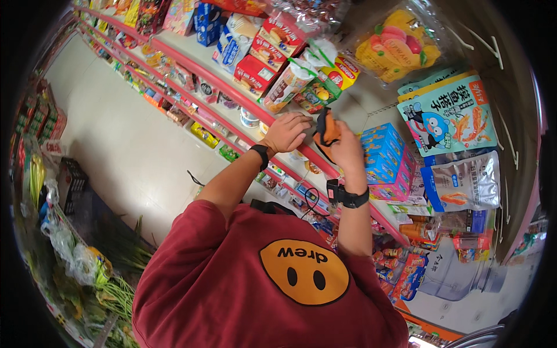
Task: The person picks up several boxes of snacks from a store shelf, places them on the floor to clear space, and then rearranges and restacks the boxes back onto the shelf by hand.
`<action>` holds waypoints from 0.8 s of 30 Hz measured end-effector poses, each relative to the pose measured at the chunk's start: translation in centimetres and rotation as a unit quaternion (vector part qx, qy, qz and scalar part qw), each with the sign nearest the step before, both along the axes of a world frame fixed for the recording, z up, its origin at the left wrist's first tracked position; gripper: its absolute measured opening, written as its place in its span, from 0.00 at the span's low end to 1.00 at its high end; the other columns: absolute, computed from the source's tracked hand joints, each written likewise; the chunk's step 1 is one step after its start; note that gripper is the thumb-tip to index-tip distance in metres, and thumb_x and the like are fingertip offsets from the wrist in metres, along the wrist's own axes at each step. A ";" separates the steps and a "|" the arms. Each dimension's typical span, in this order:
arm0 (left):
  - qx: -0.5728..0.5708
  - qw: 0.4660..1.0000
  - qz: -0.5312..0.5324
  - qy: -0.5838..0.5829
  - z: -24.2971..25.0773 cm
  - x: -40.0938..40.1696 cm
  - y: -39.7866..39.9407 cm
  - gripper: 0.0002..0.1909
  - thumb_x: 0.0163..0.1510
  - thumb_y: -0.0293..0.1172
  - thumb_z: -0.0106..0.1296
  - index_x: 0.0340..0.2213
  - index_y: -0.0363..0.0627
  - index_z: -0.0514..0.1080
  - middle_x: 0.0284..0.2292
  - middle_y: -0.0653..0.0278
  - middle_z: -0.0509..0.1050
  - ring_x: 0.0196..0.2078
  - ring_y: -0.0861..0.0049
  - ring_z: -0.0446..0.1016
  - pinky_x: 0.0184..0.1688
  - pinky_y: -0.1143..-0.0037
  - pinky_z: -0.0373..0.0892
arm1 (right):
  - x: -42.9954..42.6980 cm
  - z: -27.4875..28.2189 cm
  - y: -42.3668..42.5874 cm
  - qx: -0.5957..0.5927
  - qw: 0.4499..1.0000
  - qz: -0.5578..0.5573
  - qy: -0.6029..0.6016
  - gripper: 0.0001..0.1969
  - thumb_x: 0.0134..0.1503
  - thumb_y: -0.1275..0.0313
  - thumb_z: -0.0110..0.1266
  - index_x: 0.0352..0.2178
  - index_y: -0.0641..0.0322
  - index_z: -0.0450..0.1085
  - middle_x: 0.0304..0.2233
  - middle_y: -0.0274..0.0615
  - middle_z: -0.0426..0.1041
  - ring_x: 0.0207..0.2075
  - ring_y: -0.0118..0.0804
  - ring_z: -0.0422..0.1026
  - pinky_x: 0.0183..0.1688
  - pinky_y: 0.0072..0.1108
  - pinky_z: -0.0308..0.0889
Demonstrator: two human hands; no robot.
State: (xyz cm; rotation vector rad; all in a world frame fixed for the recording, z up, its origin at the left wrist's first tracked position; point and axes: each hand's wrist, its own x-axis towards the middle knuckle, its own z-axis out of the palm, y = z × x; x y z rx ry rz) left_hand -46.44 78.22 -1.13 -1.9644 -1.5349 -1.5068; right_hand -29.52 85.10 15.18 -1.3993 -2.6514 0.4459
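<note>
My left hand (287, 132) is over the red front edge (256, 111) of a shop shelf, knuckles up and fingers bent. Its palm side is hidden, so whether it grips anything does not show. A black band is around that wrist. In my right hand (349, 150) is a bunched orange and black cloth (329, 132), held just above the shelf board. Beyond my hands are a brown-and-white snack pouch (287, 85) and a green snack box (318, 92). Stacked blue boxes (382, 150) and pink boxes (402, 176) stand to the right of my right hand.
Red snack boxes (261, 65) are piled farther along the shelf. Pouches, including a teal one (448, 117) and a silver one (465, 182), hang near white metal hooks (496, 52) on the right. Lower shelves hold packets. Leafy vegetables (117, 243) lie left, across the tiled floor (117, 117).
</note>
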 end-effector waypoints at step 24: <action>-0.259 0.816 0.294 -0.424 -7.1 17.1 -34.7 0.18 0.58 0.30 0.52 0.50 0.45 0.71 0.45 0.57 0.75 0.47 0.65 0.74 0.50 0.69 0.70 | 2.8 -5.7 -10.8 -0.271 0.868 0.387 0.154 0.28 0.49 0.91 0.35 0.52 0.68 0.66 0.47 0.51 0.74 0.53 0.39 0.73 0.56 0.26 0.65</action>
